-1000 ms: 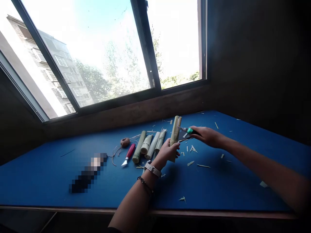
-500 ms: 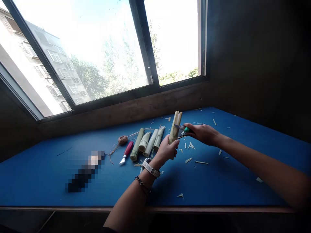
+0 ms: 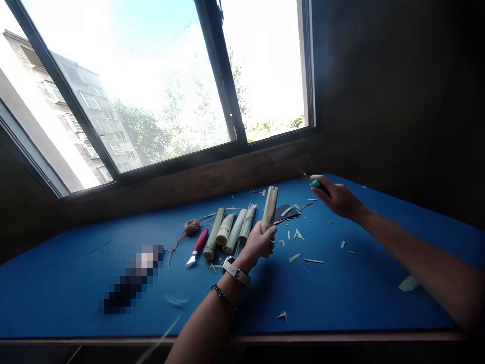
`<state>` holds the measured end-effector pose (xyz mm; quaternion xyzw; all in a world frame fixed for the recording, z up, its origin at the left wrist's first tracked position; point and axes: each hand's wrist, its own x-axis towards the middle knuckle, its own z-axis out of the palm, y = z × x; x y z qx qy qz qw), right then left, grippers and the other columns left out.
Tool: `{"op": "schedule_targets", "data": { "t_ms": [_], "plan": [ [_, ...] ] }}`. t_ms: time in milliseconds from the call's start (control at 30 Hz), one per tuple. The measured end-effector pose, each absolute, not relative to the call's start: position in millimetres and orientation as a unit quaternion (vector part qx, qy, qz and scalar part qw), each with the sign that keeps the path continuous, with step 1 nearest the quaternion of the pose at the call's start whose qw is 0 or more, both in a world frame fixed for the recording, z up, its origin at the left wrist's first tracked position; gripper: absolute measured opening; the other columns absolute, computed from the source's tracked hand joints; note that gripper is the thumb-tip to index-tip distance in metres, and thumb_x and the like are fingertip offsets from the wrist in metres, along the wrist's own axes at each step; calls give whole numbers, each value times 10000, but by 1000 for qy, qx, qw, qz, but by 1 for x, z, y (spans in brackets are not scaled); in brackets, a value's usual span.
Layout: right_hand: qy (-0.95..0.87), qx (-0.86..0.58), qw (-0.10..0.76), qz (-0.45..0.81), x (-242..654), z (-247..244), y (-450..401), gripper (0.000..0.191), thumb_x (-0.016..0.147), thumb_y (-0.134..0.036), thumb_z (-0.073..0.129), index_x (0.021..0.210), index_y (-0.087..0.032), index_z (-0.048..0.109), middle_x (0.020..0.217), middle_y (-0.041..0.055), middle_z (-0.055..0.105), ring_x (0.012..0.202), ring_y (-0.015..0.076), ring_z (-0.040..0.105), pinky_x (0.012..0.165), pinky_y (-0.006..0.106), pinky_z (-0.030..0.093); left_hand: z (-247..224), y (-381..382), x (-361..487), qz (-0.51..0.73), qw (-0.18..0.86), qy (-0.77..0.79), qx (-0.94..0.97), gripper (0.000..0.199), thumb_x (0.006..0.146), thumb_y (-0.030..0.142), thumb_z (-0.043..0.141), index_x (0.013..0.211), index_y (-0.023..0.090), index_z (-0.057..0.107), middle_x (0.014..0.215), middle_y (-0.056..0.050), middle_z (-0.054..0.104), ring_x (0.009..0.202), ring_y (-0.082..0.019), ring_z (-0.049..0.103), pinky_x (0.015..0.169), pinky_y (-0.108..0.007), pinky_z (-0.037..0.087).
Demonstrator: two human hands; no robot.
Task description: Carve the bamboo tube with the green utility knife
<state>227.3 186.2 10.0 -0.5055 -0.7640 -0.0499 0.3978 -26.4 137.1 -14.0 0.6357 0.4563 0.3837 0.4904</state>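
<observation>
My left hand is wrapped round the lower end of a pale bamboo piece, held upright at a slight tilt. A notch shows at the top of that piece. Up and to the right, apart from the bamboo, my right hand grips a knife with a green and black handle. Its blade points up and left, blurred by motion. Left of my left hand lie several cut bamboo pieces side by side, then a red-handled knife with a short blade.
A ball of twine trails loose cord on the blue table. Behind the held bamboo lies a dark flat sheet. Shavings are scattered to the right. A pixelated patch hides something at left. A window stands behind.
My right hand has moved right and up with the knife, off the bamboo. The dark sheet now shows more fully. Blurred slivers have appeared near the front left edge.
</observation>
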Motion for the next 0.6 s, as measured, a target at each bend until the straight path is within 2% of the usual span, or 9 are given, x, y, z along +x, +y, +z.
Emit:
{"op": "schedule_targets", "data": {
  "t_ms": [133, 233, 333, 433, 500, 567, 600],
  "plan": [
    [-881, -370, 280, -87, 192, 1, 174, 404, 902, -486, 310, 1209, -259, 445, 829, 40, 675, 588, 156, 606, 458, 213, 333, -14, 137, -29, 389, 523, 417, 633, 294, 789, 435, 513, 893, 185, 397, 673, 45, 460, 437, -42, 442, 381, -156, 389],
    [-892, -366, 239, -117, 178, -4, 174, 365, 905, -456, 324, 1194, -267, 444, 902, 48, 681, 650, 180, 626, 475, 227, 334, -12, 133, -28, 396, 510, 408, 645, 297, 791, 429, 515, 922, 184, 408, 665, 48, 461, 435, -45, 443, 376, -155, 388],
    [-862, -433, 245, -101, 188, 0, 183, 398, 909, -468, 281, 1215, -265, 434, 876, 58, 680, 650, 196, 625, 475, 236, 336, -10, 125, -26, 393, 488, 413, 661, 298, 789, 421, 516, 931, 179, 416, 661, 45, 468, 438, -49, 449, 376, -156, 391],
    [-767, -581, 263, -73, 222, 1, 199, 510, 905, -506, 197, 1279, -235, 411, 797, 92, 674, 621, 226, 615, 454, 248, 324, -10, 116, -17, 323, 501, 392, 701, 333, 759, 421, 556, 956, 183, 433, 644, 48, 473, 415, -59, 445, 350, -158, 358],
    [-708, -651, 262, -81, 247, -4, 209, 570, 880, -552, 209, 1271, -208, 440, 833, 127, 671, 662, 262, 616, 461, 263, 323, -12, 115, -10, 282, 508, 380, 720, 325, 761, 434, 544, 951, 191, 441, 644, 44, 483, 409, -72, 455, 349, -167, 341],
    [-690, -669, 269, -69, 262, -11, 214, 603, 857, -595, 219, 1236, -200, 475, 865, 132, 669, 700, 270, 614, 476, 266, 333, -14, 119, -8, 286, 459, 423, 727, 270, 770, 424, 524, 896, 194, 460, 652, 24, 502, 452, -97, 496, 398, -188, 367],
    [-691, -665, 278, -57, 264, -15, 216, 613, 852, -606, 215, 1226, -199, 481, 872, 128, 668, 709, 264, 613, 479, 263, 336, -16, 122, -10, 299, 399, 463, 733, 235, 755, 399, 547, 847, 195, 475, 651, 12, 512, 505, -117, 528, 448, -203, 392]
  ]
}}
